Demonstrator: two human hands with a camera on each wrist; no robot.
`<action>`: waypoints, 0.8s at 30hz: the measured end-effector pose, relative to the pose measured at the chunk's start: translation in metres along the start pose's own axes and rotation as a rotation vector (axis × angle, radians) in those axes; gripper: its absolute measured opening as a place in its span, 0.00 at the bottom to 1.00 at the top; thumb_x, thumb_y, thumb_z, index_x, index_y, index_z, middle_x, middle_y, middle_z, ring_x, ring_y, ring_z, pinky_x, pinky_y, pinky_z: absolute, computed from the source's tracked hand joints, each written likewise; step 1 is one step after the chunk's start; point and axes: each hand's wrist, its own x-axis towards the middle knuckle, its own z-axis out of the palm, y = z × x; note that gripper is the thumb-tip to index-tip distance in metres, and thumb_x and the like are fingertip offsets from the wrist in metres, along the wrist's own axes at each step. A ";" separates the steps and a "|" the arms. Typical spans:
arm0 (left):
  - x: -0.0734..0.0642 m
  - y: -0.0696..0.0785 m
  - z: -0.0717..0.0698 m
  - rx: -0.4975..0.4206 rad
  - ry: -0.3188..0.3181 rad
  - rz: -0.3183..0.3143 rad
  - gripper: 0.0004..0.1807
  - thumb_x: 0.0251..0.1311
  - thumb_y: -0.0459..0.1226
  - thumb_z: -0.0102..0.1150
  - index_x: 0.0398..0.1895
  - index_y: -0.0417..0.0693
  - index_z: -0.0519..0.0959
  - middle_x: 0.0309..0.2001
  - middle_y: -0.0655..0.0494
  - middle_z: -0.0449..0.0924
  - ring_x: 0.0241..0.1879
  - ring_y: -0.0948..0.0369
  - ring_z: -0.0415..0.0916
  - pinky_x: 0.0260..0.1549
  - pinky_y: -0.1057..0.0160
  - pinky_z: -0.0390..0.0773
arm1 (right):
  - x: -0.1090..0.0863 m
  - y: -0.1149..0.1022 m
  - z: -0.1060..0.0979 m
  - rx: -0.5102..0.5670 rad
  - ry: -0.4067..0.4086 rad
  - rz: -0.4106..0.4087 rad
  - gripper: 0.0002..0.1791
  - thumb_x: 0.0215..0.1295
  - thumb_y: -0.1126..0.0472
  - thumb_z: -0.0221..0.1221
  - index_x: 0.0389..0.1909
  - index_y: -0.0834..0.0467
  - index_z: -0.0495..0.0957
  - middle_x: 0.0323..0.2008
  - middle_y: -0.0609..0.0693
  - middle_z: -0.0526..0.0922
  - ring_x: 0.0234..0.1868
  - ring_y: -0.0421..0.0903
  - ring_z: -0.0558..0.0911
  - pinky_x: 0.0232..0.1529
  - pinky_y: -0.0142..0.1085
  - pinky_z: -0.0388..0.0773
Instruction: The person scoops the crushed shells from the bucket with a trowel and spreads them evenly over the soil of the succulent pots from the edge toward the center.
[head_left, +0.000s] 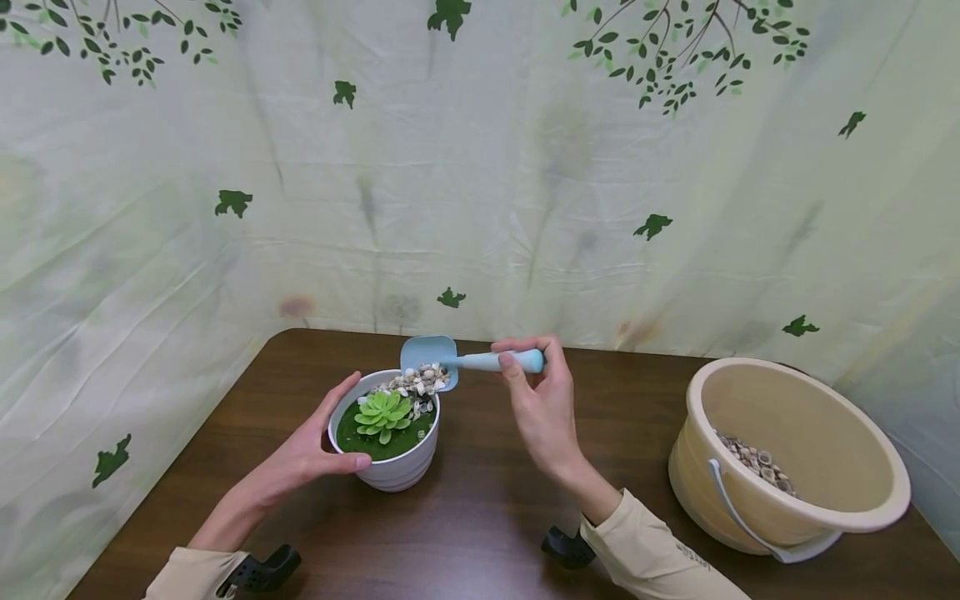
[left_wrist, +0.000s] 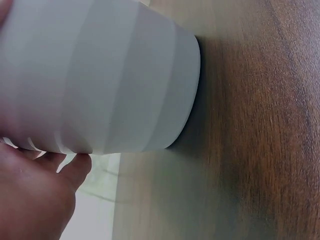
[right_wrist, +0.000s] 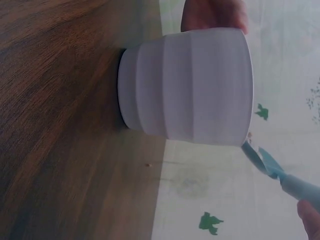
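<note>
A white ribbed flowerpot [head_left: 397,475] stands upright on the table, holding a green succulent [head_left: 383,414] over a dark green surface. My left hand [head_left: 300,450] grips the pot from its left side, thumb at the near rim; in the left wrist view its fingers [left_wrist: 77,170] lie against the wall. Above the table my right hand [head_left: 546,408] holds a light-blue hand trowel [head_left: 487,362] by its handle. The trowel's blade [head_left: 429,350] is tilted at the pot's far right rim, with small whitish stones [head_left: 420,379] spilling from it beside the succulent.
At the right of the table [head_left: 480,533] stands a beige bucket [head_left: 697,467] with a grey handle, small stones [head_left: 757,462] lying inside. A leaf-printed curtain [head_left: 480,208] hangs behind the table. One tiny stone [right_wrist: 148,165] lies on the tabletop near the pot.
</note>
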 end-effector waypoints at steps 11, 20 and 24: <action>-0.001 -0.001 0.001 -0.027 -0.007 -0.010 0.56 0.53 0.36 0.70 0.79 0.55 0.43 0.73 0.42 0.46 0.66 0.43 0.55 0.51 0.69 0.67 | -0.002 0.000 -0.001 0.017 0.015 -0.007 0.11 0.69 0.67 0.58 0.46 0.67 0.68 0.47 0.58 0.82 0.45 0.55 0.81 0.47 0.44 0.80; 0.000 -0.001 0.002 -0.026 0.004 0.005 0.55 0.53 0.35 0.70 0.79 0.56 0.44 0.73 0.41 0.47 0.64 0.43 0.57 0.51 0.70 0.67 | -0.005 -0.002 -0.002 0.037 0.031 0.004 0.12 0.68 0.67 0.59 0.46 0.67 0.68 0.46 0.58 0.82 0.45 0.55 0.82 0.47 0.44 0.79; 0.000 0.000 0.003 -0.017 0.008 0.003 0.56 0.53 0.35 0.70 0.79 0.55 0.43 0.73 0.42 0.47 0.64 0.43 0.57 0.50 0.70 0.67 | -0.004 -0.012 -0.001 0.019 0.034 0.025 0.11 0.68 0.69 0.59 0.46 0.68 0.68 0.46 0.62 0.82 0.44 0.56 0.82 0.46 0.42 0.80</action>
